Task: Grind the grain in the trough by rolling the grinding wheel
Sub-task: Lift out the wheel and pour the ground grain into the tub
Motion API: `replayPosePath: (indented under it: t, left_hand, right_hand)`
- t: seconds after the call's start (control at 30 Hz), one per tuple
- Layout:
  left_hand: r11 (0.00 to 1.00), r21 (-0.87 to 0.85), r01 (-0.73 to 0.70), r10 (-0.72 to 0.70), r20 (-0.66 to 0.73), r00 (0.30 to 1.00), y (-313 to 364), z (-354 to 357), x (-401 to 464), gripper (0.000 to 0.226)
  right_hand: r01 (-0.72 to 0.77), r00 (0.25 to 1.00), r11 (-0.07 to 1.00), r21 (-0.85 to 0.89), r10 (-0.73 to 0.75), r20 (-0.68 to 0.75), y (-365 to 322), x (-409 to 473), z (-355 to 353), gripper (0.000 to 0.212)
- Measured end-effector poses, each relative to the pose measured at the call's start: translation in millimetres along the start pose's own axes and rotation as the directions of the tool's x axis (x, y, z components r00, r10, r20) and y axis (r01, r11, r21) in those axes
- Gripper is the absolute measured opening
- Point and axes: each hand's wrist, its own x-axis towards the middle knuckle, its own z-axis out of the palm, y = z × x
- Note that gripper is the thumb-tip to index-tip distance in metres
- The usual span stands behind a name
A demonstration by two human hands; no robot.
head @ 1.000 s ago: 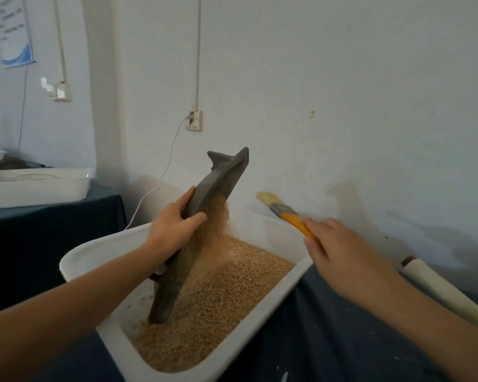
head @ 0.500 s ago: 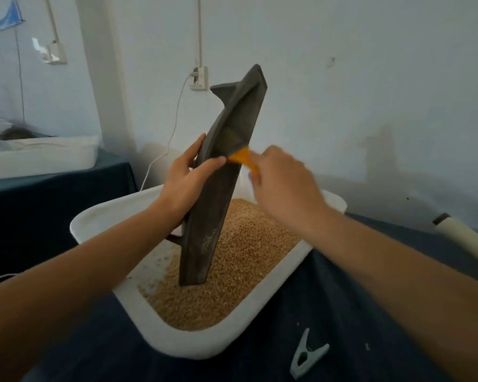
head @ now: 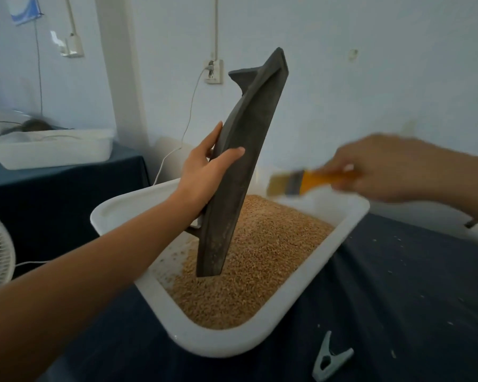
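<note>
Trough (head: 243,150), dark, rough, boat-shaped, stands in granular grain (head: 262,260), left hand (head: 204,177) gripping

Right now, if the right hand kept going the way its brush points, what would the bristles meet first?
Probably the dark trough that the left hand holds upright over the white tub; the brush in the right hand points leftward at it, though blur leaves depth unclear.

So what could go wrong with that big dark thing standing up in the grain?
The trough stands nearly upright, its lower end in the grain, held only by the left hand; it might slip or tip. The right hand swings a brush beside it, which could flick grain over the tub's rim onto the cloth.
</note>
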Motion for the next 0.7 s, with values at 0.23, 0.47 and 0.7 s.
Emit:
replayPosePath:
  t: [0.23, 0.47, 0.7]
  left_hand:
    - [0.997, -0.07, 0.019, -0.016, 0.051, 0.999, -0.6, -1.5, -1.6, 0.059]
    - [0.996, -0.082, 0.022, -0.017, 0.064, 0.998, 2.2, -6.0, -3.4, 0.057]
    - [0.989, -0.148, 0.026, -0.009, 0.113, 0.994, 8.5, 0.3, -7.6, 0.048]
  right_hand:
    - [0.121, 0.939, 0.872, 0.475, 0.054, -0.339, -54.0, 39.0, 32.7, 0.037]
    - [0.331, 0.91, 0.876, 0.351, -0.395, 0.128, -63.2, -24.4, 49.4, 0.037]
    - [0.007, 0.899, 0.955, 0.298, 0.125, -0.421, -14.3, 15.0, -3.4, 0.036]
